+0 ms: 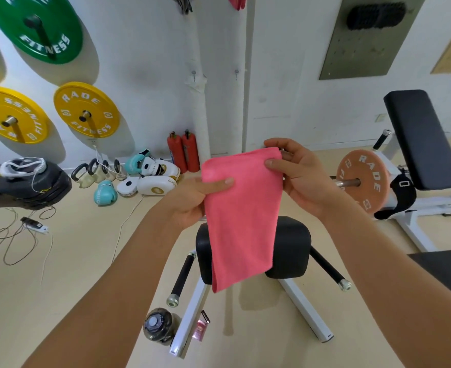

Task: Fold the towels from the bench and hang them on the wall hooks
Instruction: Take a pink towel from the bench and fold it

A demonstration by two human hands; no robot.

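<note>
A pink towel (241, 216), folded into a long strip, hangs in the air in front of me. My left hand (192, 200) pinches its upper left corner with the thumb on top. My right hand (296, 171) grips the upper right corner. The towel's lower end dangles in front of a black bench pad (290, 248). Two small metal wall hooks, a left hook (194, 74) and a right hook (236, 73), stand bare on the white wall above. A grey towel (183, 4) and a pink towel (236, 1) hang at the top edge.
Green and yellow weight plates (86, 110) are mounted on the left wall. Red extinguishers (183, 152), kettlebells, boxing gloves and pads lie by the wall. A water bottle (159, 325) stands beside the white bench frame (306, 309). A second bench with an orange plate (362, 177) is at right.
</note>
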